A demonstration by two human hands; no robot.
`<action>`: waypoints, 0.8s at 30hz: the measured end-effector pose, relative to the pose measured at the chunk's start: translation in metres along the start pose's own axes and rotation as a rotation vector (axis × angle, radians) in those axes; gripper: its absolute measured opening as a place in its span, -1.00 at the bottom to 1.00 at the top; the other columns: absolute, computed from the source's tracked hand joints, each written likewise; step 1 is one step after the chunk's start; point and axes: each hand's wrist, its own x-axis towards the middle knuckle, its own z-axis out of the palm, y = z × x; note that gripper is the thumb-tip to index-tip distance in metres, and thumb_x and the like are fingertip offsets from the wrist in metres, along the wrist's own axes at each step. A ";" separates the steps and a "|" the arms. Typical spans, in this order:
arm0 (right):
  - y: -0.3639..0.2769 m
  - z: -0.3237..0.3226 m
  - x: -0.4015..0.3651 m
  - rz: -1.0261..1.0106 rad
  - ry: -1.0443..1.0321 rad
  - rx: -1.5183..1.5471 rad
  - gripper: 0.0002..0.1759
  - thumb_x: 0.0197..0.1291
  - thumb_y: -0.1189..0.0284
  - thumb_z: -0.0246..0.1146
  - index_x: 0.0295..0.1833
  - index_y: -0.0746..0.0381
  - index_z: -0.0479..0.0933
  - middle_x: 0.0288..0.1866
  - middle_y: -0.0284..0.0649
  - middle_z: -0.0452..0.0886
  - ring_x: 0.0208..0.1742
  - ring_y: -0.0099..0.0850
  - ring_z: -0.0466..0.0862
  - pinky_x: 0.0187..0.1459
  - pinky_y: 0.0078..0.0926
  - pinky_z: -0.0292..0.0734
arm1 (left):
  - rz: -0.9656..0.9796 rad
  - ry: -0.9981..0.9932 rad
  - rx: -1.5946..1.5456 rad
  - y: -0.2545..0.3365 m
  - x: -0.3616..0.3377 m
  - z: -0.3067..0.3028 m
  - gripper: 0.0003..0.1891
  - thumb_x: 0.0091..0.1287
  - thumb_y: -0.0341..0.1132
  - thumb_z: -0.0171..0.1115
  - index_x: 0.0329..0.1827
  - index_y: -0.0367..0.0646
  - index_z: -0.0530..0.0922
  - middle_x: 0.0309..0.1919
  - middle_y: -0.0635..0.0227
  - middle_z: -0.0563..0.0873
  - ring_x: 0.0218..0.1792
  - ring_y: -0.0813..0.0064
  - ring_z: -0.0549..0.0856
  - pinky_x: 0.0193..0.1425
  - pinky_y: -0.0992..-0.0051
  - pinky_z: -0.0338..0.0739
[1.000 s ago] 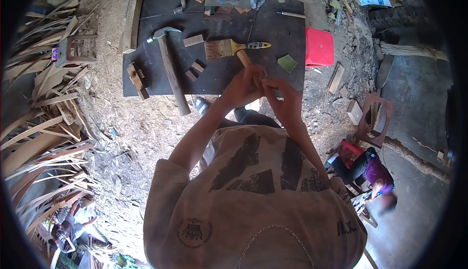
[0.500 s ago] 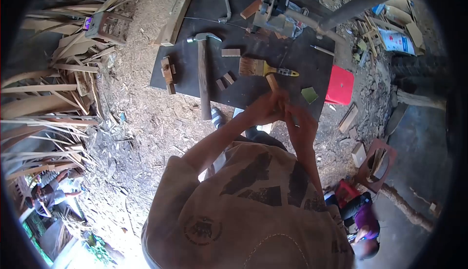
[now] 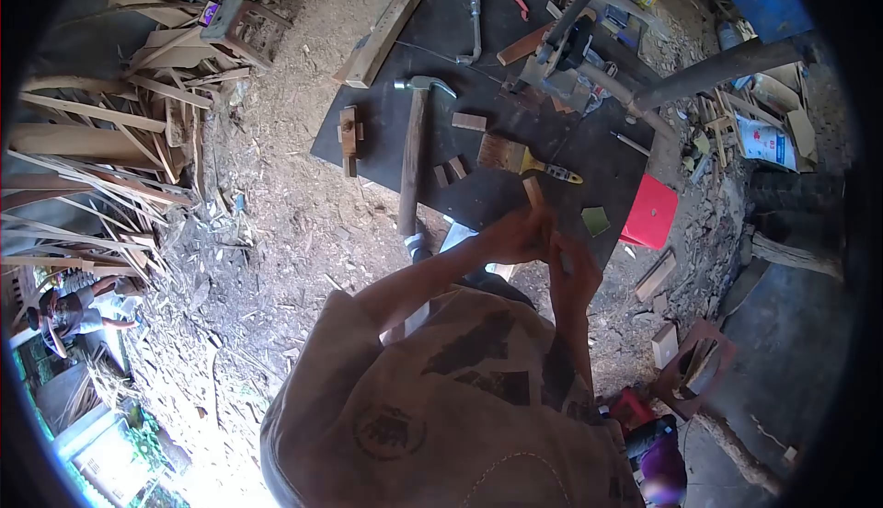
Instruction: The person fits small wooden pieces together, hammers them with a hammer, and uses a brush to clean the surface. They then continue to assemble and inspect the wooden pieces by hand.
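Note:
Near the table's front edge my left hand [image 3: 517, 236] is closed around a small wooden block [image 3: 534, 191], whose upper end sticks out past the fingers. Close beside it, my right hand [image 3: 575, 267] has its fingers pinched together; what they hold, if anything, is hidden. Just beyond the hands lies a paintbrush [image 3: 524, 158] with brown bristles and a yellow and black handle. To the right on the dark tabletop [image 3: 368, 154] is a green square piece [image 3: 596, 221]. A hammer [image 3: 416, 154] and small wooden pieces [image 3: 451, 170] lie to the left.
A wooden plane-like tool [image 3: 349, 140], a thick wood bar [image 3: 384, 34], a socket wrench [image 3: 473, 29] and a metal vise-like device [image 3: 566, 57] are on the table. A red stool [image 3: 651, 212] stands at right. Wood scraps [image 3: 101, 112] pile up at left. Two other people are in the background.
The camera view has shifted, so the table and its tools appear lower and further right. My hands stay close together, with the block still in the left one.

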 end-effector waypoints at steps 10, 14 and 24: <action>0.001 -0.001 -0.001 -0.040 0.007 -0.009 -0.73 0.20 0.59 0.52 0.00 0.14 0.74 -0.03 -0.17 0.83 -0.09 -0.19 0.85 -0.17 -0.30 0.73 | -0.007 0.027 -0.031 0.010 -0.001 0.001 -0.42 0.39 -0.19 0.47 0.33 -0.12 0.34 0.17 0.07 0.58 0.14 -0.03 0.68 0.18 0.10 0.61; -0.001 0.000 0.001 -0.055 0.040 0.006 -0.72 0.20 0.60 0.53 0.01 0.14 0.74 -0.06 -0.18 0.82 -0.13 -0.22 0.85 -0.21 -0.34 0.74 | 0.061 0.121 0.022 0.017 -0.001 0.009 -0.51 0.40 -0.31 0.42 0.34 -0.11 0.44 0.20 0.06 0.57 0.22 -0.05 0.65 0.25 0.08 0.60; -0.001 0.000 0.004 -0.125 0.034 -0.002 -0.71 0.17 0.61 0.54 0.00 0.14 0.76 -0.10 -0.22 0.81 -0.16 -0.25 0.84 -0.23 -0.34 0.72 | -0.034 0.167 -0.029 0.042 0.002 0.010 -0.55 0.43 -0.36 0.36 0.37 -0.10 0.57 0.23 0.06 0.56 0.25 -0.02 0.63 0.33 0.10 0.57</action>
